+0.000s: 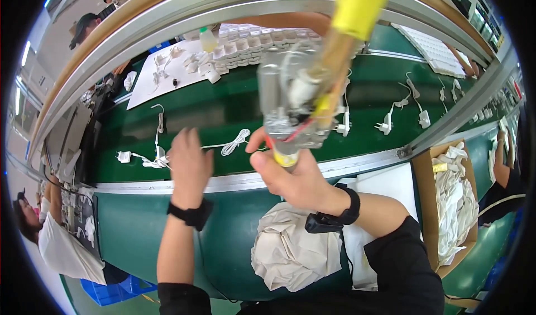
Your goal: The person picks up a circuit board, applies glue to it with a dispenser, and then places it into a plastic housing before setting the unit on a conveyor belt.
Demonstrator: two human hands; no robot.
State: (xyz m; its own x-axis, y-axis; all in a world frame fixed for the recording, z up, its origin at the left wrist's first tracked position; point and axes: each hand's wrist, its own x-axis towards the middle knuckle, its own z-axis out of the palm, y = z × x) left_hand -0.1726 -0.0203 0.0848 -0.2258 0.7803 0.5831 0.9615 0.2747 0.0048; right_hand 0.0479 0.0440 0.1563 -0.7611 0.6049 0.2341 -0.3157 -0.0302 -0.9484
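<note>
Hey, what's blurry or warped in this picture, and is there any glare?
In the head view, the left hand is smeared, likely by motion; the yellow piece up top looks soft; the metal rail bows with fisheye distortion; a strip light glares near the left rim; the white cable coil looks fairly crisp.

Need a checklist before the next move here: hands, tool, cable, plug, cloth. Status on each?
1. Right hand grip on clear-bodied tool: cannot tell; the hand is at its yellow lower end, but the tool hides part of it.
2. Left hand contact with the white cord beside it: cannot tell, motion blur.
3. White cable coil gathered: ok, bundled on the green belt.
4. White plug on the belt: ok, left of the left hand.
5. Cream cloth off the belt: ok, on the near side of the rail.
</note>
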